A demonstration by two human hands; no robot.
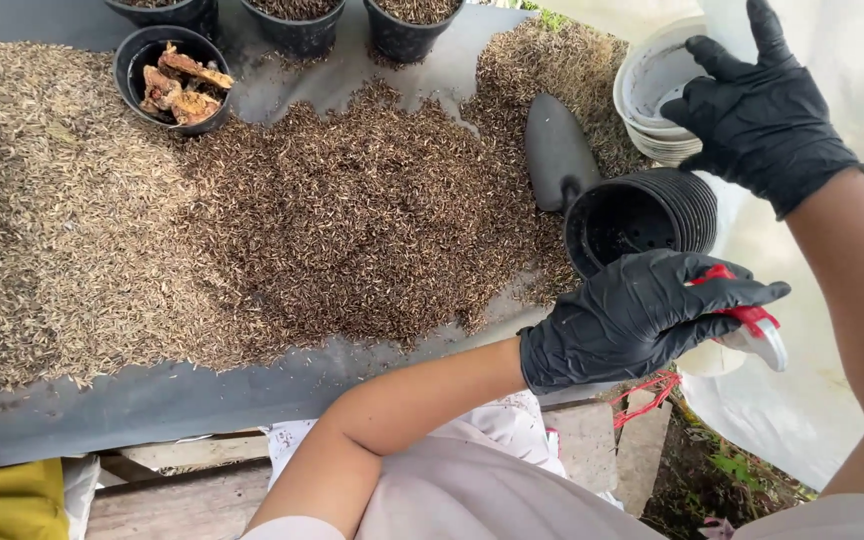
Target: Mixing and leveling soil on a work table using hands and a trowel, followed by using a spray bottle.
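Far left of both hands: black pot w/ brown chunks (pixel 174 82) on husk pile (pixel 252 220). Left hand (pixel 642 315), gloved, fingers curled round red-handled tool (pixel 752 330), just below stack of black pots (pixel 642 212); trowel (pixel 557 150) beside it. Right hand (pixel 757 110), fingers spread, touches white pots (pixel 652 90). Risk: loose one-hand grab could tip stack off table edge.

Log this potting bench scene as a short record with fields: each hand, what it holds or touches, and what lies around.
left hand: black glove, closed on a red-and-silver tool
right hand: black glove, fingers at the rim of the white pot stack
black pot stack: on its side, mouth toward the husks
trowel: dark, lying on the husks
husks: spread across a grey sheet
far pots: one with brown chunks, three filled ones along the top edge
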